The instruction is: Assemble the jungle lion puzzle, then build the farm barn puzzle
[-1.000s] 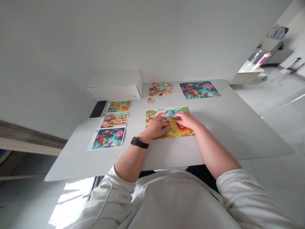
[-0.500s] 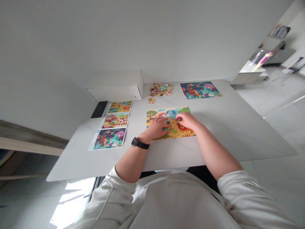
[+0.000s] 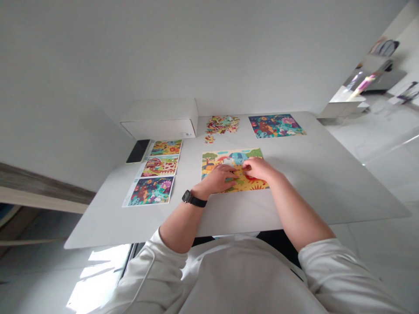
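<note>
A jigsaw puzzle (image 3: 255, 185) with a yellow animal scene lies on the table in front of me, with a blue elephant at its top and a tree at its upper left. My left hand (image 3: 221, 178) rests on its left-middle part, fingers stretched toward the right. On the puzzle's right side, my right hand (image 3: 258, 168) is closed in a pinch, with what looks like a small puzzle piece at its fingertips. The two hands cover much of the picture's middle.
Behind the puzzle are a heap of loose pieces (image 3: 223, 124) and a small clump (image 3: 209, 139). A dark-blue puzzle (image 3: 275, 125) lies at the back right. Leftward are three picture sheets (image 3: 151, 190), a phone (image 3: 138, 151) and a white box (image 3: 160, 120) against the wall.
My left hand has shifted slightly right across the puzzle, its fingers nearer the right hand. My right hand remains pinched at nearly the same spot. The camera view has tilted slightly.
</note>
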{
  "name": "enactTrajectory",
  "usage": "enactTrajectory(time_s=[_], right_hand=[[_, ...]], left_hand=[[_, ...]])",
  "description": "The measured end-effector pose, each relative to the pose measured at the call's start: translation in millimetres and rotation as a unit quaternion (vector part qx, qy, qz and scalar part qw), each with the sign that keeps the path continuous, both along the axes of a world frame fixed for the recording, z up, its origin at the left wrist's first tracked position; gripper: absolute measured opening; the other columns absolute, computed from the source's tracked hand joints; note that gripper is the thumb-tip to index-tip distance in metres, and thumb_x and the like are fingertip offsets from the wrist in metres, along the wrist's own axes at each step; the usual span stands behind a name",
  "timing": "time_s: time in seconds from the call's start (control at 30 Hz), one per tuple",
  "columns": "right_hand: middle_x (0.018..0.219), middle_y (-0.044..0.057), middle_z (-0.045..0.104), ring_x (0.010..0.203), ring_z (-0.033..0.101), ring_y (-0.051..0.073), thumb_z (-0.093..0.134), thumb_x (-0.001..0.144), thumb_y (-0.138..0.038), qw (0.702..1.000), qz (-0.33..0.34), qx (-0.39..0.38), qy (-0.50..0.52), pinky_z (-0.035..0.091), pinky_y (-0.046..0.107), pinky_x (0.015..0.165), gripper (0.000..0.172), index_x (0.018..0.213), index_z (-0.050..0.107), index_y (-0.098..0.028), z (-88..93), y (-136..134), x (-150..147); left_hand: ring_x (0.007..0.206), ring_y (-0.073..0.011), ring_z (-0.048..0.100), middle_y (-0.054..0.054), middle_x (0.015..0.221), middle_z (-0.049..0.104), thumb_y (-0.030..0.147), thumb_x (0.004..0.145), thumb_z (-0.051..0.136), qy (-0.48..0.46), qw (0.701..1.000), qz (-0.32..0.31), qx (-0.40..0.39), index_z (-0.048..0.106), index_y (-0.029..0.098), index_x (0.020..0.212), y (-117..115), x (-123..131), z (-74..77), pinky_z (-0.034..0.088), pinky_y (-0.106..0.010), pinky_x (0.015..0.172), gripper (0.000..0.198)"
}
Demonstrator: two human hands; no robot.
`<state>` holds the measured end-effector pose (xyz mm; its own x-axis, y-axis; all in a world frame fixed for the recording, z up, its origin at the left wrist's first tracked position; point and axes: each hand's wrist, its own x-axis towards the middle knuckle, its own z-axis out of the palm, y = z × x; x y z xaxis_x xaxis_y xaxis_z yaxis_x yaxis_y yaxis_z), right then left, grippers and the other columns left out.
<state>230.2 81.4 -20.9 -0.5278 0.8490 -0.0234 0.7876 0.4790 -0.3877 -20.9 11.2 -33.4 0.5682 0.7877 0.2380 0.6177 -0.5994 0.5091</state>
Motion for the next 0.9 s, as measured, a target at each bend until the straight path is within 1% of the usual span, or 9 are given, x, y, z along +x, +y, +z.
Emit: enactTrajectory(time_s=[0.33,0.4,0.47,0.53,0.57,0.67,0.73,0.8,0.9], right_hand=[[0.113,0.011,0.078,0.105,0.072,0.028,0.09,0.084,-0.023,1.0,0.011,0.003,-0.023,0.053,0.037,0.098,0.025,0.107,0.082,-0.025,3.7,-7.0,-3.1],[0.116,0.011,0.078,0.107,0.072,0.028,0.09,0.084,-0.024,1.0,0.02,-0.002,-0.013,0.053,0.037,0.098,0.025,0.107,0.082,-0.024,8.1,-8.1,-4.3],[0.118,0.01,0.079,0.104,0.073,0.026,0.087,0.088,-0.028,0.999,0.033,-0.014,0.021,0.054,0.035,0.094,0.022,0.109,0.082,-0.025,15.4,-7.5,-6.5],[0.116,0.007,0.08,0.094,0.073,0.022,0.082,0.094,-0.032,0.996,0.04,-0.028,0.077,0.055,0.033,0.088,0.02,0.113,0.082,-0.027,24.1,-3.0,-11.0],[0.114,0.005,0.081,0.089,0.073,0.02,0.079,0.096,-0.033,0.993,0.039,-0.034,0.102,0.056,0.032,0.085,0.02,0.115,0.082,-0.028,28.3,1.3,-14.3],[0.106,0.003,0.082,0.085,0.073,0.019,0.077,0.097,-0.032,0.988,0.034,-0.046,0.141,0.056,0.03,0.082,0.017,0.113,0.082,-0.028,35.6,23.9,-29.9],[0.103,0.004,0.083,0.087,0.075,0.02,0.078,0.096,-0.028,0.988,0.028,-0.051,0.141,0.057,0.03,0.083,0.015,0.111,0.082,-0.027,34.8,46.0,-45.7],[0.101,0.005,0.083,0.09,0.077,0.02,0.078,0.096,-0.024,0.989,0.014,-0.06,0.136,0.057,0.03,0.085,0.016,0.112,0.082,-0.025,30.4,70.7,-65.9],[0.105,0.006,0.084,0.092,0.078,0.021,0.079,0.095,-0.025,0.994,-0.006,-0.042,0.1,0.057,0.03,0.086,0.019,0.114,0.081,-0.025,21.1,105.7,-102.5]], left_hand=[[0.131,-0.03,0.072,-0.007,0.14,0.077,0.035,0.093,0.08,-0.053,0.998,-0.014,-0.013,0.087,0.034,0.113,1.0,-3.3,-1.7,0.051,-0.052,0.122,0.022],[0.132,-0.0282,0.071,-0.008,0.141,0.076,0.035,0.097,0.075,-0.112,0.993,0.019,-0.013,0.086,0.032,0.116,1.7,-7.4,3.1,0.052,-0.049,0.121,0.022],[0.128,-0.0265,0.071,-0.011,0.136,0.076,0.04,0.101,0.07,-0.195,0.977,0.09,-0.008,0.085,0.028,0.118,4.0,-14.6,8.6,0.056,-0.046,0.116,0.025],[0.113,-0.0241,0.074,-0.011,0.123,0.079,0.049,0.103,0.067,-0.295,0.939,0.178,-0.021,0.084,0.025,0.113,8.6,-25.9,12.8,0.061,-0.041,0.103,0.031],[0.104,-0.0222,0.075,-0.01,0.116,0.079,0.054,0.102,0.066,-0.35,0.91,0.22,-0.038,0.083,0.024,0.11,11.7,-33.0,13.8,0.063,-0.038,0.094,0.035],[0.089,-0.0176,0.071,-0.01,0.115,0.077,0.062,0.097,0.065,-0.499,0.804,0.312,-0.092,0.078,0.022,0.103,23.5,-57.4,13.1,0.06,-0.029,0.074,0.042],[0.085,-0.0157,0.069,-0.011,0.118,0.076,0.063,0.092,0.065,-0.556,0.747,0.348,-0.109,0.075,0.021,0.102,32.1,-72.5,10.2,0.055,-0.025,0.066,0.044],[0.08,-0.0138,0.067,-0.011,0.115,0.075,0.063,0.088,0.064,-0.591,0.705,0.374,-0.121,0.071,0.021,0.101,40.3,-83.4,6.3,0.05,-0.023,0.061,0.045],[0.075,-0.0118,0.064,-0.011,0.111,0.074,0.063,0.084,0.065,-0.622,0.666,0.386,-0.138,0.069,0.02,0.101,50.6,-90.3,0.1,0.045,-0.021,0.058,0.047]])
